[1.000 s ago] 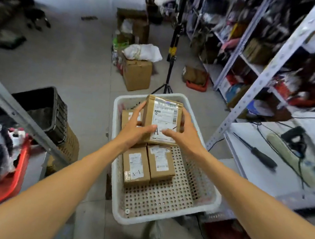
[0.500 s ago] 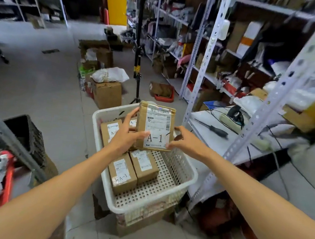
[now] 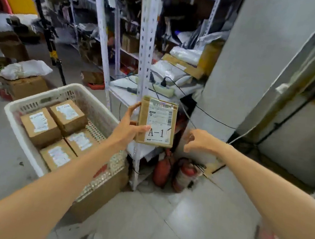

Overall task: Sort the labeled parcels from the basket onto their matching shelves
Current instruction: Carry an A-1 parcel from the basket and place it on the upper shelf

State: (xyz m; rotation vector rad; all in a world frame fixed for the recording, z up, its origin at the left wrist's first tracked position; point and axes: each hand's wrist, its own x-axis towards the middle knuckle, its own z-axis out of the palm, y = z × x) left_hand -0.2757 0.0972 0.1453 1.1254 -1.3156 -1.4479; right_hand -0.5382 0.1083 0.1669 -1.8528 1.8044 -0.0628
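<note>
My left hand (image 3: 130, 126) grips a small brown parcel (image 3: 157, 125) upright by its left edge, thumb on its white label marked A-1. It hangs in the air to the right of the white plastic basket (image 3: 35, 102). My right hand (image 3: 199, 140) hovers just right of the parcel, fingers loosely curled, holding nothing. Several more brown labeled parcels (image 3: 62, 127) lie flat inside the basket. A white metal shelf rack (image 3: 145, 48) stands directly behind the held parcel.
A grey pillar (image 3: 238, 69) rises on the right. Two red fire extinguishers (image 3: 176, 171) lie at the rack's foot. A power strip with cables (image 3: 160, 88) sits on the low shelf. Cardboard boxes (image 3: 26, 85) and a tripod (image 3: 50, 46) stand behind the basket.
The view swung right, away from the basket toward the rack and pillar. My right hand let go of the A-1 parcel and moved off to the right; my left hand alone holds it.
</note>
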